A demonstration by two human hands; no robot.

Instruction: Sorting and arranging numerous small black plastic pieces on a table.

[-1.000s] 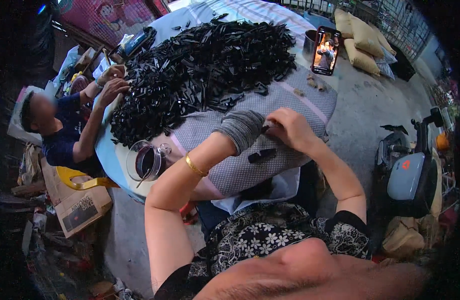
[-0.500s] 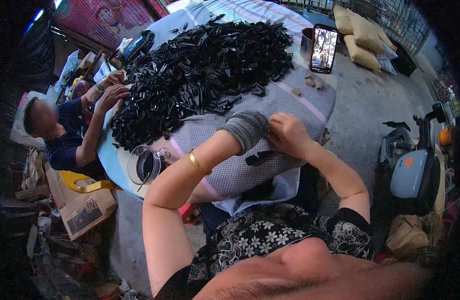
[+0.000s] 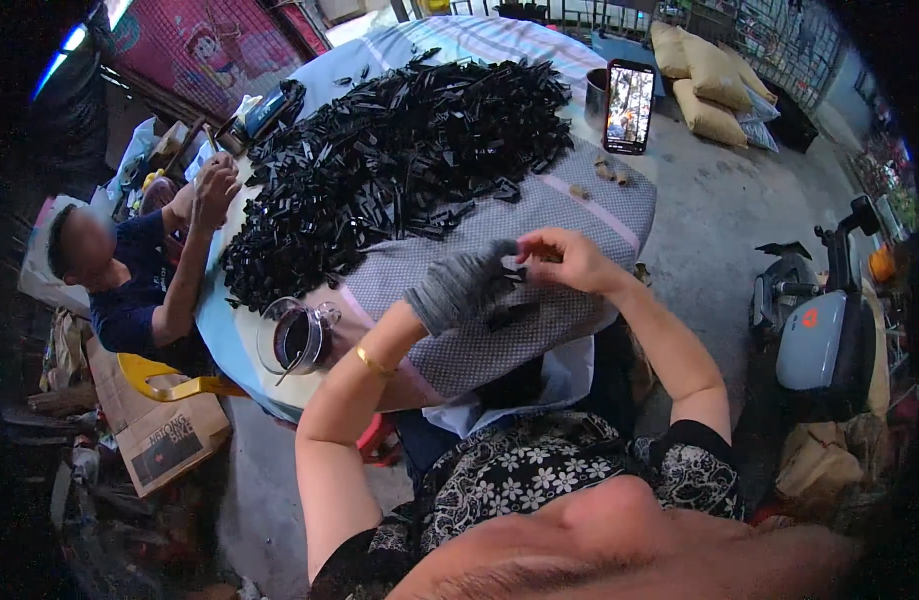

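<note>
My left hand (image 3: pixel 467 288) wears a grey knit glove, a gold bangle on its forearm. It is over the near part of the cloth-covered table (image 3: pixel 440 360), its fingers bent toward my right hand. My bare right hand (image 3: pixel 572 262) meets the gloved fingertips, thumb and forefinger curled in. Something small and dark shows between the two hands; its kind cannot be made out. Below them a dark piece (image 3: pixel 512 316) lies on the checked cloth. Beyond my left hand spreads a big heap of glossy black pieces (image 3: pixel 400 150), small and mostly elongated.
A glass mug (image 3: pixel 292 335) of dark liquid with a spoon stands left of my forearm. A lit phone (image 3: pixel 629 106) leans upright against a dark cup. Across the left side sits another person (image 3: pixel 140 265), hands raised at the heap's edge. Stuffed sacks (image 3: pixel 715 75) and a scooter (image 3: pixel 815 335) are to the right.
My left hand has turned and come nearer, showing more of the glove's back. My right hand's fingers have spread slightly. The other person's hands have lifted and come together.
</note>
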